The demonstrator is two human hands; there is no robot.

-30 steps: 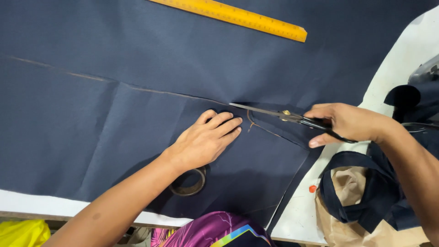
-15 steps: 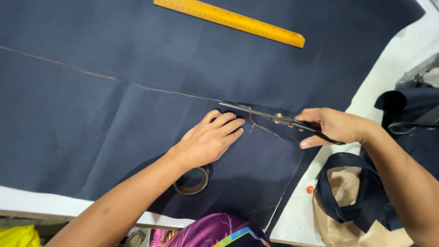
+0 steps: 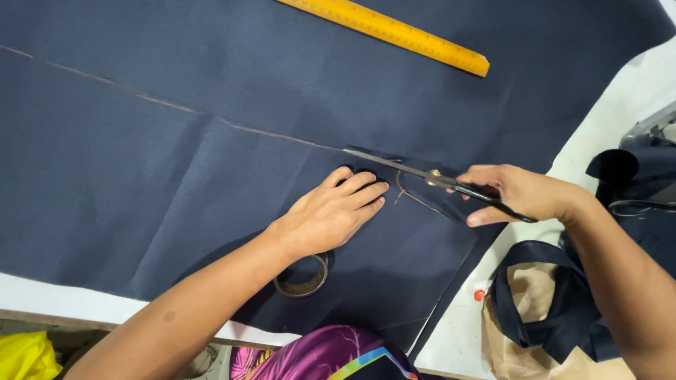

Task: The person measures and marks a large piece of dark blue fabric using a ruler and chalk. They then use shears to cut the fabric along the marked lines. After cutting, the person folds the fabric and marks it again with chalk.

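A large sheet of dark navy fabric (image 3: 211,105) lies spread over the table, with a thin chalk line (image 3: 162,104) running across it from upper left to centre. My left hand (image 3: 331,214) presses flat on the fabric just below the line, fingers pointing right. My right hand (image 3: 517,193) grips black-handled scissors (image 3: 422,174) whose blades lie along the chalk line, tips pointing left, cutting into the cloth. A cut flap of fabric hangs toward the table's right edge.
A yellow ruler (image 3: 394,32) lies diagonally on the fabric at the top. A roll of tape (image 3: 303,278) sits under my left wrist. Navy fabric pieces on brown paper (image 3: 542,317) lie at lower right. White table surface (image 3: 620,98) shows on the right.
The scissors and my right hand have advanced left along the chalk line, lengthening the cut. My left hand has stayed pressed on the fabric.
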